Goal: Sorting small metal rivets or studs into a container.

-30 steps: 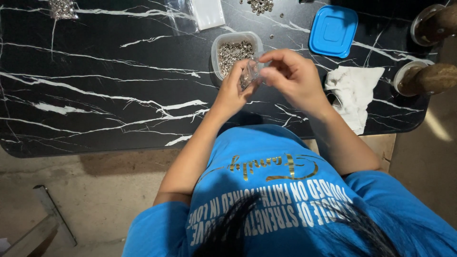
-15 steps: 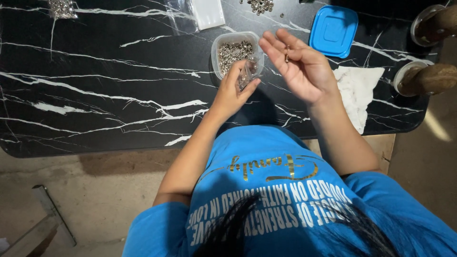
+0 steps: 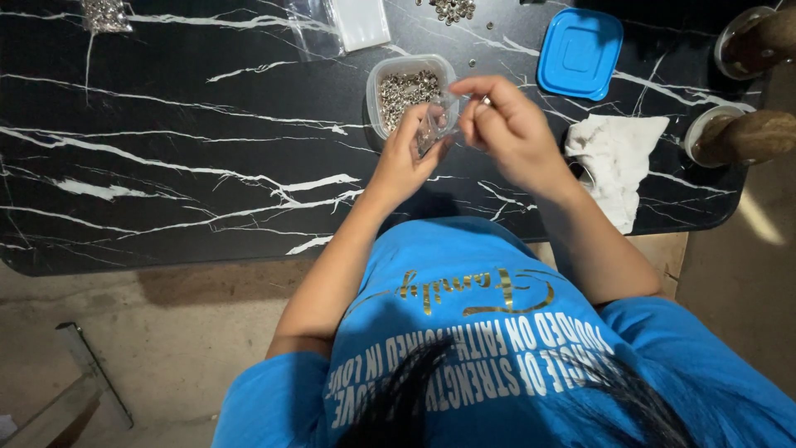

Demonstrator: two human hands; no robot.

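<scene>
Black marble table (image 3: 166, 166): left hand (image 3: 406, 158) pinches 1 small clear plastic bag (image 3: 435, 124), right hand (image 3: 510, 133), fingers pinched on something tiny, sits at its 3 o'clock, almost touching.

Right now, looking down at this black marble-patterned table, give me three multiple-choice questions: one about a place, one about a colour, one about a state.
1. Where is the clear plastic tub of small silver metal pieces?
A. Just beyond the left hand
B. On the floor
C. On the white cloth

2. What colour is the square plastic lid?
A. Red
B. Blue
C. Green

3. What state is the tub in?
A. Lidded
B. Tipped over
C. Open, upright

Answers: 1 A, the tub sits on the black white-veined table right past the left hand's fingers. 2 B, the lid lying apart near the right hand is blue. 3 C, its metal contents show from above.
</scene>
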